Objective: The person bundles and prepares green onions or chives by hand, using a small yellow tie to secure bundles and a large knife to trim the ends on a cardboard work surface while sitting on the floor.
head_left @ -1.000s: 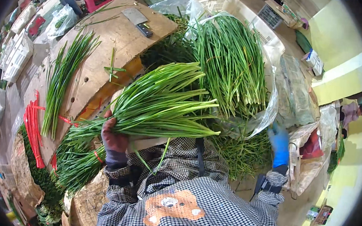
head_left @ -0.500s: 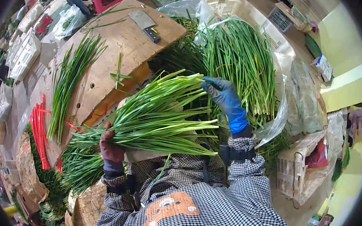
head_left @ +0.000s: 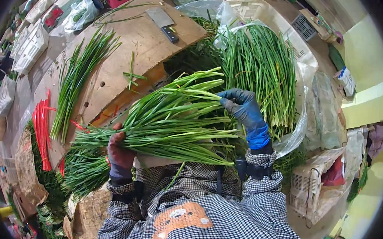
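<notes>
A fanned bunch of green chives (head_left: 173, 127) lies across my lap, its pale cut ends pointing right. My left hand (head_left: 121, 152), in a dark red glove, is closed around the leafy side of the bunch. On the other side, my right hand (head_left: 244, 112), in a blue-grey glove, pinches pale stalk ends at the upper edge of the fan. A large heap of chives (head_left: 260, 75) fills a plastic-lined white crate (head_left: 302, 52) beyond my right hand. More chives (head_left: 86, 172) lie below and left of my left hand.
A worn board (head_left: 117, 33) ahead carries a cleaver (head_left: 161, 20), a smaller chive bundle (head_left: 80, 75) and short stem scraps (head_left: 132, 75). Red ties (head_left: 42, 130) hang at its left edge. A beige crate (head_left: 305, 187) stands to the right.
My right hand has shifted slightly nearer to me along the stalk ends, its fingers pinching there. My left hand keeps its hold on the bunch. The view has turned a little.
</notes>
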Available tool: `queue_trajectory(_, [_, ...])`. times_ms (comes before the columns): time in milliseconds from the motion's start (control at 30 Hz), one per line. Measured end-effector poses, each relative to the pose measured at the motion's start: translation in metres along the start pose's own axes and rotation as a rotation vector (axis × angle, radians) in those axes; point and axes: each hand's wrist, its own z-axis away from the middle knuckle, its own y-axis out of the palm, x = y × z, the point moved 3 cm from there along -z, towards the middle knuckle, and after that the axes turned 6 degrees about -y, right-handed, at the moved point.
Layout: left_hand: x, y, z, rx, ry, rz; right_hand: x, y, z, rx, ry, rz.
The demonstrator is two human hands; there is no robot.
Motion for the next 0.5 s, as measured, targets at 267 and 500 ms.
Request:
queue_trajectory(267, [0.002,-0.030,-0.013,0.123,0.040,0.039,0.009,0.000,0.003,-0.091,-0.165,-0.003])
queue_trajectory(500, [0.005,-0.033,-0.018,0.120,0.008,0.124,0.029,-0.035,0.021,-0.282,-0.226,-0.059])
